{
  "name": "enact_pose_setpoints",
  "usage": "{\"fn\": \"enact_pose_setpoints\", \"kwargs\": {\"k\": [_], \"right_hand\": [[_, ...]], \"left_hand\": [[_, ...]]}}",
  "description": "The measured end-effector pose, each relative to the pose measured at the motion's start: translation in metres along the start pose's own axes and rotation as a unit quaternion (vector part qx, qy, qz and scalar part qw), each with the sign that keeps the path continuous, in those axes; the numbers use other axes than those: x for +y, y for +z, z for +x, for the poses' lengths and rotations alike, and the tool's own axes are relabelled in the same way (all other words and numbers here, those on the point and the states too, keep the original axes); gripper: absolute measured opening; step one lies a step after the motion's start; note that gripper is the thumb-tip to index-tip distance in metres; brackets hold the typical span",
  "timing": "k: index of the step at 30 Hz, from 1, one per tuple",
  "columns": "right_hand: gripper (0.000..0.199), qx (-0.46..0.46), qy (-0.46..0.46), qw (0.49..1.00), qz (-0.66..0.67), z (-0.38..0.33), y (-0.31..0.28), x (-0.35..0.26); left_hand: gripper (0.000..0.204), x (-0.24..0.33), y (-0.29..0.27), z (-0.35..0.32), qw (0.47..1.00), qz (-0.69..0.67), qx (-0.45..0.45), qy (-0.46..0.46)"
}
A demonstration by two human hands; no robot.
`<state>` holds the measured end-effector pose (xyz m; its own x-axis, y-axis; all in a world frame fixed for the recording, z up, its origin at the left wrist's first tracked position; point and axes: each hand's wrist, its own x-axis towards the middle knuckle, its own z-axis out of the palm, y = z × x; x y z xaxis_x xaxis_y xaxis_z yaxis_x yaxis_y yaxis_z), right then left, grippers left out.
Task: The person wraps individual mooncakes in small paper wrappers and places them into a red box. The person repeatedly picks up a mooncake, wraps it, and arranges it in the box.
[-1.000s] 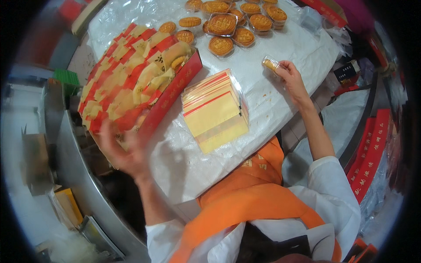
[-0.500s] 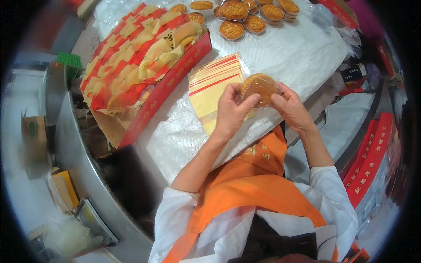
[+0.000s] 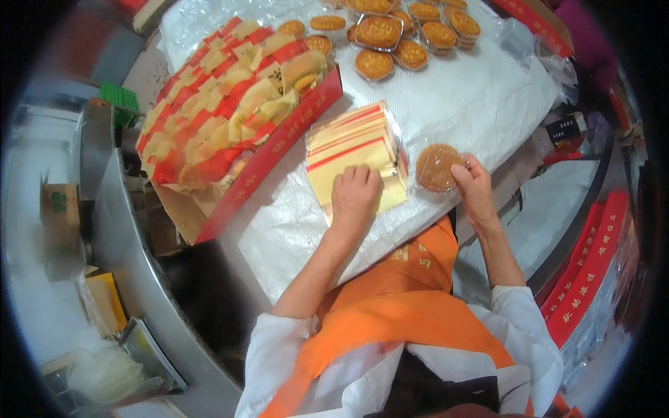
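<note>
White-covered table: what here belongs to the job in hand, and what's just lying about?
Seemingly in use:
round brown cake in clear plastic, in right hand
stacked cream-and-red packets, at left hand
red cardboard box of wrapped cakes
similar brown cakes behind

Probably lying about:
green plastic crate
brown cardboard carton

Left grip (image 3: 356,196) palm-down, right grip (image 3: 475,188) pinching

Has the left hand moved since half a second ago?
Yes. Judged against the stack of yellow-and-red pouches, the left hand has moved left, off the clear-wrapped mooncake and over the stack's near part.
</note>
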<state>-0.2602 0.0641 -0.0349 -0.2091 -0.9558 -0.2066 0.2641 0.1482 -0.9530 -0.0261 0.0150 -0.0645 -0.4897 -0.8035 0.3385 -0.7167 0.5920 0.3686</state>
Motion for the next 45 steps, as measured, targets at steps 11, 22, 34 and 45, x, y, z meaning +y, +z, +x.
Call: {"fn": "enact_pose_setpoints", "kwargs": {"k": [11,22,34,45], "right_hand": [[0.026,-0.007,0.006,0.993,0.118,0.025,0.026,-0.003],[0.02,-0.097,0.067,0.977,-0.177,0.028,0.029,0.007],[0.022,-0.137,0.142,0.965,-0.174,0.034,0.035,-0.004],[0.052,-0.189,0.083,0.964,-0.166,0.006,0.066,-0.008]], "left_hand": [[0.014,0.002,0.009,-0.009,0.981,-0.145,0.128,-0.011],[0.018,-0.003,0.011,-0.016,0.967,-0.209,0.144,-0.014],[0.021,-0.006,-0.007,-0.01,0.968,-0.171,0.17,0.072],[0.025,0.01,-0.042,0.008,0.966,-0.202,0.088,0.135]]}}
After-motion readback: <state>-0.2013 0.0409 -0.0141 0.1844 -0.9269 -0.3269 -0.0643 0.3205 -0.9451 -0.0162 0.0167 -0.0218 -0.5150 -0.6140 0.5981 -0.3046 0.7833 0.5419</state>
